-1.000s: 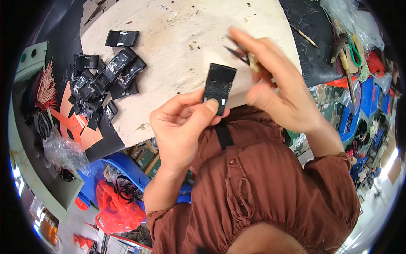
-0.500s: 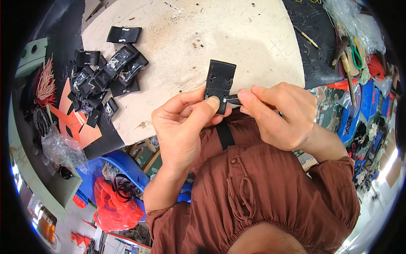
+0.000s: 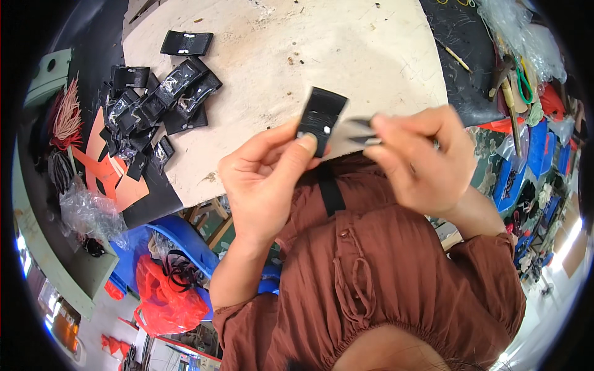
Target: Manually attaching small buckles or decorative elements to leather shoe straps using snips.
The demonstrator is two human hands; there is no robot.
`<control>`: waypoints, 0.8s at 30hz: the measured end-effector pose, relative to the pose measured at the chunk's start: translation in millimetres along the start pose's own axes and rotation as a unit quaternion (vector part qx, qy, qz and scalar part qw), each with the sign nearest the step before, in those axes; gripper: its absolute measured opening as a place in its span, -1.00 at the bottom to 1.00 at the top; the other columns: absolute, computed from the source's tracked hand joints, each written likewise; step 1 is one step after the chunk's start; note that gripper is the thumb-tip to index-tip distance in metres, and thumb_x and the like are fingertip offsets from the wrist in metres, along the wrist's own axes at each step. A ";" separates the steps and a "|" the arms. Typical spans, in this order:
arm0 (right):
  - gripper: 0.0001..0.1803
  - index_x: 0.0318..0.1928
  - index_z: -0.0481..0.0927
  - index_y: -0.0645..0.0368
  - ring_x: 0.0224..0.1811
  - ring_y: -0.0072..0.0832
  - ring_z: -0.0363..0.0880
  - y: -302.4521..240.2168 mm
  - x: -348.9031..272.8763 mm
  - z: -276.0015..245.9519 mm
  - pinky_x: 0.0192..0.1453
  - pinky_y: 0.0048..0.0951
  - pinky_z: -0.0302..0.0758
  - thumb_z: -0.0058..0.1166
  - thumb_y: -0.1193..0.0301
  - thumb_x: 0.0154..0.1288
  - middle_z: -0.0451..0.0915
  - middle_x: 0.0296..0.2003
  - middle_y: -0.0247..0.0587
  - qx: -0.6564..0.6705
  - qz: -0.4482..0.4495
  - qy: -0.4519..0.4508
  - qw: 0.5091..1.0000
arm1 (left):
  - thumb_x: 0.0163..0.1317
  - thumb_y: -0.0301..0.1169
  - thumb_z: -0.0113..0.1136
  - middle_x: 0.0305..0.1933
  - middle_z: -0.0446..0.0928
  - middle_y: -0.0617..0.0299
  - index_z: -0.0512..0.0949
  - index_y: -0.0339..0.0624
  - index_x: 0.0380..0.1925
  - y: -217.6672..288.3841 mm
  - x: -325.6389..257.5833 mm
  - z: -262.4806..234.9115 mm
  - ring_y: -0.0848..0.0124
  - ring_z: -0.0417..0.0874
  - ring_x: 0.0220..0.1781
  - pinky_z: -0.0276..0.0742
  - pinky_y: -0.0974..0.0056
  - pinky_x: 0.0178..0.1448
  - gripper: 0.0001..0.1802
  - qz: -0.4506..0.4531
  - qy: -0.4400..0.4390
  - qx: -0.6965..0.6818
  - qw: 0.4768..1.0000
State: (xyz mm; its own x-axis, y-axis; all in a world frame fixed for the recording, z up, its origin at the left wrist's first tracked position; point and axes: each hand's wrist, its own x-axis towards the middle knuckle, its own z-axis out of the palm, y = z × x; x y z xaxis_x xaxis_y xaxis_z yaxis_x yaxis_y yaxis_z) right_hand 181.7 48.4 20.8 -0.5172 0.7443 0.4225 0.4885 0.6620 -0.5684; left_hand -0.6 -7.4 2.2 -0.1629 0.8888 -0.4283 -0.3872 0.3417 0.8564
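My left hand [image 3: 269, 164] is closed on a small black leather piece [image 3: 325, 108], thumb on its front and fingers behind. Two tiny white bits show on the piece near the thumb. Just to the right, my right hand [image 3: 427, 161] grips dark thread snips [image 3: 361, 131], blurred by motion. Their two blades are spread apart and point at the leather piece without touching it. On the pale board lies a pile of similar black leather pieces [image 3: 139, 114], some with clear film on them. One more leather piece [image 3: 187, 43] rests above the pile.
The pale board [image 3: 260, 80] curves round in front of me. Orange scraps [image 3: 102, 170] and clear plastic [image 3: 93, 213] lie at the left. A red bag [image 3: 167, 297] sits in a blue container below. Tools, including a wooden-handled one [image 3: 508, 99], and plastic wrap are at the far right.
The snips have pulled away from the leather piece to the right, and their blades now show apart. My left hand has tilted the piece slightly.
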 end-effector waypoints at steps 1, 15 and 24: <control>-0.76 -0.30 0.66 0.24 -0.64 -0.56 0.45 2.4 -1.6 5.4 -0.66 -0.60 0.33 0.27 0.54 -0.09 0.52 -0.52 -0.26 -0.011 -0.040 0.014 0.999 | 0.19 -0.62 0.14 -0.24 0.61 0.04 0.52 -0.49 -0.10 0.6 -0.2 0.9 0.46 0.64 -0.26 0.60 0.43 -0.19 -0.74 -0.011 -0.011 -0.014 1.000; -0.91 -0.41 0.56 0.25 -0.67 -0.62 0.39 -1.4 0.1 7.3 -0.64 -0.61 0.31 0.19 0.56 0.02 0.44 -0.58 -0.26 0.114 0.112 -0.077 0.984 | 0.17 -0.67 0.12 -0.26 0.63 0.07 0.55 -0.46 -0.11 -2.3 -10.0 11.6 0.46 0.66 -0.24 0.57 0.46 -0.17 -0.74 0.082 0.000 0.102 0.991; -0.72 -0.25 0.49 0.26 -0.53 -0.74 0.40 6.2 12.1 4.8 -0.46 -0.70 0.34 0.24 0.33 0.18 0.51 -0.48 -0.40 0.254 0.285 -0.158 0.911 | 0.27 -0.55 0.05 -0.09 0.56 -0.10 0.42 -0.41 -0.07 -0.9 -2.8 10.6 0.20 0.63 -0.06 0.57 0.28 0.03 -0.76 0.077 0.045 -0.010 0.996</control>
State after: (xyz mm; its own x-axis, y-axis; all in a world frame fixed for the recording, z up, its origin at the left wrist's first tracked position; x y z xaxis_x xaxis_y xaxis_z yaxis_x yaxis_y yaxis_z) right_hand 175.1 61.1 19.1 -0.4960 0.8394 -0.2222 0.3944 -0.0101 -0.9189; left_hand 9.7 -6.9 5.6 -0.3028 0.8988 -0.3168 -0.3689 0.1960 0.9086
